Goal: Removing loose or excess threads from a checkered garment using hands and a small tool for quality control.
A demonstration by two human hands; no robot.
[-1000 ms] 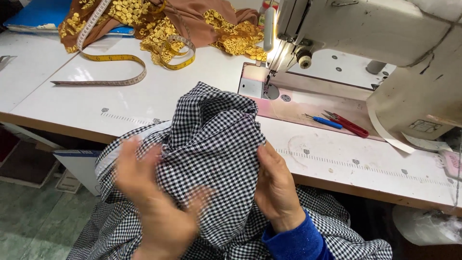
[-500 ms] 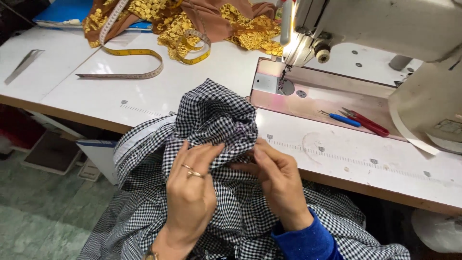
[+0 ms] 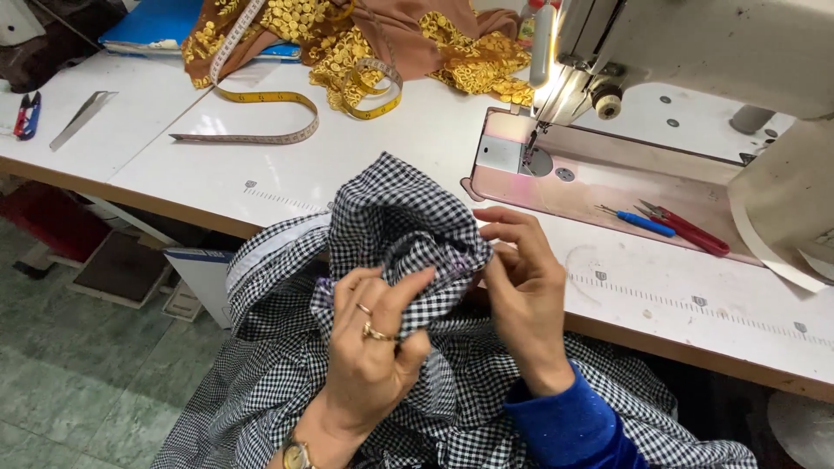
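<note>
The left hand (image 3: 369,347) has its ringed fingers (image 3: 408,291) curled and pinching a bunched fold of black-and-white checked fabric (image 3: 391,230), wrist bent upward. The right hand (image 3: 526,291) pinches the same fold from the other side, its blue sleeve (image 3: 573,426) angled in from below. The fabric spills from the lap over the white worktop (image 3: 417,148) edge, near the sewing machine (image 3: 695,52).

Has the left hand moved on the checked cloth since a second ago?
Yes. The left hand has come up and in toward the table edge, now pinching the checked cloth close to the right hand.
</note>
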